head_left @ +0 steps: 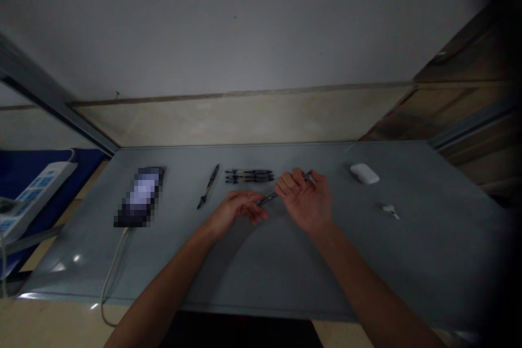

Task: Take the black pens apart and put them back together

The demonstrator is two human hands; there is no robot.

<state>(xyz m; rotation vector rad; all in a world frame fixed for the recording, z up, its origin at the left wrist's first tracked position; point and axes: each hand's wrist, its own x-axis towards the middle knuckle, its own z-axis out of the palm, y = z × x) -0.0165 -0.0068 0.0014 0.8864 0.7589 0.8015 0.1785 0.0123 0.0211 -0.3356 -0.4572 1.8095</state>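
Note:
My right hand [304,198] is shut on a slim dark pen [281,190], which runs across its curled fingers with the tip pointing left. My left hand [236,209] is just left of that tip, fingers loosely curled and holding nothing. I cannot tell whether its fingertips touch the pen. Further left, a single dark pen [209,186] lies at a slant on the grey table [265,277]. Two black pens [248,175] lie side by side, just beyond my hands.
A phone [141,197] with a blurred screen lies at the left, its white cable [111,277] trailing off the front edge. A white earbud case [364,173] and a white earbud [390,210] lie at the right. A white power strip [36,198] sits beyond the left edge.

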